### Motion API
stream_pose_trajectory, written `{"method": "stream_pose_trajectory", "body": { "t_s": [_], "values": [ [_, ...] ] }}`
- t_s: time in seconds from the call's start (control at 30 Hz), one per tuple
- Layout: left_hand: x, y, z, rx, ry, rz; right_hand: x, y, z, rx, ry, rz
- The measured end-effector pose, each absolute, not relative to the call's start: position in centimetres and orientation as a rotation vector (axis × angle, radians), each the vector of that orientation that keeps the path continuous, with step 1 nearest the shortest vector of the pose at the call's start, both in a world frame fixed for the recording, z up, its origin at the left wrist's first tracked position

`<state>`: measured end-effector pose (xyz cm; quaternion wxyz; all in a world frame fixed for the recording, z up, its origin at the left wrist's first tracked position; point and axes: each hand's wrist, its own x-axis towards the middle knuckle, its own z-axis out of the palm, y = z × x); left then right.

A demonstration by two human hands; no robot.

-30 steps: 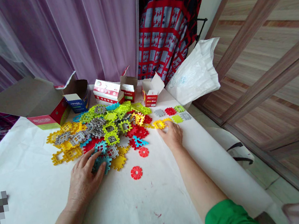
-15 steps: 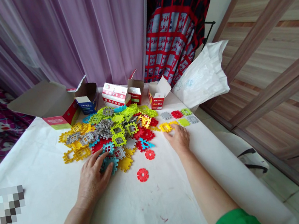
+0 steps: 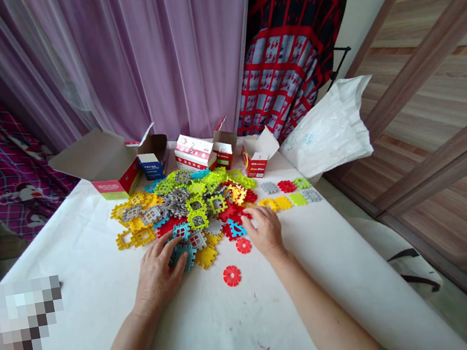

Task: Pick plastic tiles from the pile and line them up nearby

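A heap of plastic interlocking building pieces (image 3: 198, 219) in yellow, grey, green, red and blue lies on the white-covered table (image 3: 206, 335). My left hand (image 3: 160, 271) rests at its front left, fingers spread over blue square pieces (image 3: 182, 230), thumb apart. My right hand (image 3: 265, 232) is at the heap's right edge, its fingers apart beside red pieces and a blue triangular piece (image 3: 237, 229). Whether its fingertips touch them is unclear. Two red notched discs (image 3: 232, 275) lie in front. Right of the heap, square pieces form two rows, with a yellow square (image 3: 283, 203) in the nearer one.
Behind the heap stand an open red box (image 3: 114, 186), a blue box (image 3: 154, 163), and several smaller red-and-white boxes (image 3: 194, 151). A white bag (image 3: 326, 126) leans at the back right corner. A stool (image 3: 410, 265) is beyond the table's right edge.
My right hand has moved left from the yellow pieces in the near row to the heap's right edge, leaving them lying there. My left hand stays on the blue pieces. The view has shifted slightly.
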<state>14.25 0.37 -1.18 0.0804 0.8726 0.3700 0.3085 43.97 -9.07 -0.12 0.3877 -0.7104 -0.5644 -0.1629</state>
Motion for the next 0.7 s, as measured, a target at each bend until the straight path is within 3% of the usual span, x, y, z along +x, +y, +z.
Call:
{"method": "stream_pose_trajectory", "body": {
  "t_s": [0.27, 0.47, 0.7],
  "values": [
    [14.2, 0.5, -1.4, 2.598, 1.091, 0.93, 36.1, -4.4, 2.9, -1.917, -1.611, -0.166],
    [14.3, 0.7, -1.6, 2.592, 1.095, 0.939, 35.1, -3.1, 3.4, -1.982, -1.604, -0.111],
    [14.3, 0.7, -1.5, 2.598, 1.115, 0.905, 37.3, -5.4, 3.2, -1.771, -1.558, -0.157]
  ]
}}
